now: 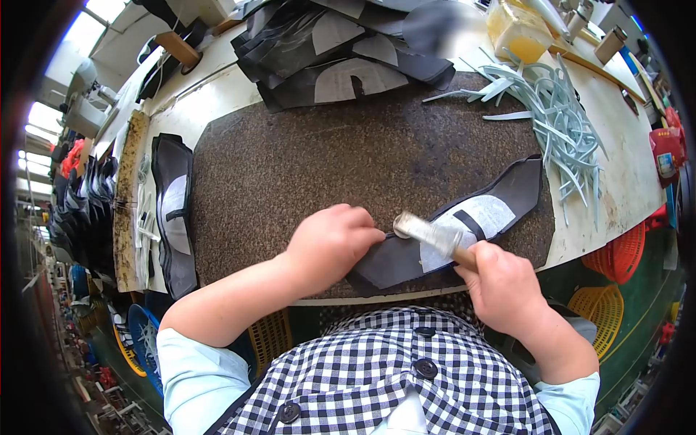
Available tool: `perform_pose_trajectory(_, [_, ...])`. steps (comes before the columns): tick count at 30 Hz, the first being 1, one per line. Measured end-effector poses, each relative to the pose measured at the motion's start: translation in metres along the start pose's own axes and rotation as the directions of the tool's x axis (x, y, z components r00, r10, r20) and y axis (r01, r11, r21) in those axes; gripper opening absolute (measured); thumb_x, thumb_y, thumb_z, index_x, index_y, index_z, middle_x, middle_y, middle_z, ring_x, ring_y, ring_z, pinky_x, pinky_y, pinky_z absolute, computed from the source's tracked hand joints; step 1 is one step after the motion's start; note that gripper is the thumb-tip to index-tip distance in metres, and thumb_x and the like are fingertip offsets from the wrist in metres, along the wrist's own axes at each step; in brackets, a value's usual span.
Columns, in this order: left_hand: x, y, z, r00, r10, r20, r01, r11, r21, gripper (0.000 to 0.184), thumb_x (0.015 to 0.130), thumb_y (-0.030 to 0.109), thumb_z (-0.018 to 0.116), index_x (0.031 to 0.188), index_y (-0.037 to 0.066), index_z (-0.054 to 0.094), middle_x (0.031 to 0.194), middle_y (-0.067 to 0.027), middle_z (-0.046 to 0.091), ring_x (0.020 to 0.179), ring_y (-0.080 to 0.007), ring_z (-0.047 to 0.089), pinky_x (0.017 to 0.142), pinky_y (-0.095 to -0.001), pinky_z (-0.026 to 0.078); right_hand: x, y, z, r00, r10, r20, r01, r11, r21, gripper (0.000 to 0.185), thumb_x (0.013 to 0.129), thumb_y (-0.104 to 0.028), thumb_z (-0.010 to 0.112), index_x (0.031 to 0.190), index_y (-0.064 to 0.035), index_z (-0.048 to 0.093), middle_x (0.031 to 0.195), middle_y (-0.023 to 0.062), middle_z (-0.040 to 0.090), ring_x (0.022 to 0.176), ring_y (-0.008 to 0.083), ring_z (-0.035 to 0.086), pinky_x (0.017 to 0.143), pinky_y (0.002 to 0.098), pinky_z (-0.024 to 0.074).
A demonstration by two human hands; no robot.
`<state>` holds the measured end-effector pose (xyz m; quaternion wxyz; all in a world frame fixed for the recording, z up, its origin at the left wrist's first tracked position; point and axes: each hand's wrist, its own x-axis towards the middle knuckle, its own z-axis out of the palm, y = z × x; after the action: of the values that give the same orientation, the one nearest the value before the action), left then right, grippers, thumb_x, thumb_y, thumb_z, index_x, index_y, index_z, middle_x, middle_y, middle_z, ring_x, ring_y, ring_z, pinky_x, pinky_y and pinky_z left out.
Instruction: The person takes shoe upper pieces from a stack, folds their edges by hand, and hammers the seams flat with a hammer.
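While the right hand (507, 290) closes its fingers around the wooden handle of a hammer (437, 236), the left hand (335, 243) is half curled, its bunched fingertips at the upper edge of a dark piece (395, 264); whether they pinch it or only press it, I cannot tell. Taking the brown mat (341, 159) as a clock face, with twelve at the top of the view, the dark piece lies on it from six round to three, a white patch (499, 212) on its surface. The left hand sits at seven, the right at about five. The hammer's head points toward ten, just beside the left fingertips; contact with the piece is unclear. A pile of dark pieces (290, 54) lies at twelve, pale blue strips (564, 127) at two and a narrow stack (174, 217) at nine.
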<state>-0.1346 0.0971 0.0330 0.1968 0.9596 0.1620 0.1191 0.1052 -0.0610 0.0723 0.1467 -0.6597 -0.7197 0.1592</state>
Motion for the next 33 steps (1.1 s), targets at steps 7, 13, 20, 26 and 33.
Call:
perform_pose_trajectory(7, [-0.009,0.002,0.004,0.989,-0.024,-0.148,0.035,0.997,0.073,0.021,0.073,0.013,0.066,0.094,0.009,0.068,0.09,-0.0024,0.063,0.083,-0.0208,0.059,0.073,-0.036,0.047,0.003,-0.005,0.007,0.997,-0.006,0.075,0.004,1.0,0.019,0.021,0.088,-0.015,0.064,0.095,-0.0007,0.05,0.081,0.0158,0.061,0.07,0.0344,0.065,0.056,0.0429,0.0518])
perform_pose_trajectory(13, [-0.014,0.016,0.011,0.967,-0.151,-0.204,0.182,0.972,0.146,0.026,0.071,0.014,0.071,0.094,0.005,0.066,0.087,-0.0038,0.058,0.081,-0.0215,0.059,0.069,-0.0332,0.047,0.013,-0.012,0.001,0.992,-0.043,0.117,0.041,0.999,0.017,0.02,0.089,-0.014,0.063,0.096,-0.0001,0.05,0.077,0.0172,0.061,0.066,0.0366,0.064,0.058,0.0442,0.0518])
perform_pose_trajectory(20, [-0.023,0.021,0.022,0.951,-0.121,-0.286,0.164,0.977,0.134,0.023,0.075,0.014,0.066,0.094,0.001,0.064,0.088,-0.0059,0.059,0.078,-0.021,0.059,0.065,-0.0336,0.047,0.018,-0.002,0.0,0.99,-0.086,0.111,0.08,0.995,0.058,0.023,0.087,-0.013,0.065,0.1,0.0004,0.051,0.08,0.0181,0.063,0.069,0.0373,0.064,0.059,0.0442,0.052])
perform_pose_trajectory(26, [-0.025,0.033,0.028,0.876,-0.294,-0.383,0.329,0.944,0.03,0.019,0.076,0.011,0.069,0.094,0.004,0.068,0.084,-0.0045,0.06,0.074,-0.0205,0.059,0.064,-0.0328,0.047,0.02,-0.007,-0.001,0.981,-0.063,0.182,0.068,0.998,-0.019,0.022,0.088,-0.013,0.065,0.099,-0.0007,0.05,0.08,0.0173,0.061,0.068,0.0383,0.063,0.059,0.045,0.0513])
perform_pose_trajectory(33, [-0.037,0.025,0.038,0.821,-0.297,-0.488,0.268,0.955,-0.131,0.021,0.074,0.008,0.075,0.094,0.006,0.071,0.081,-0.002,0.06,0.073,-0.0193,0.058,0.062,-0.0325,0.046,0.018,-0.005,0.005,0.985,-0.073,0.159,0.073,0.997,0.005,0.022,0.087,-0.011,0.065,0.099,-0.0011,0.049,0.081,0.016,0.06,0.072,0.0379,0.063,0.061,0.0447,0.0503])
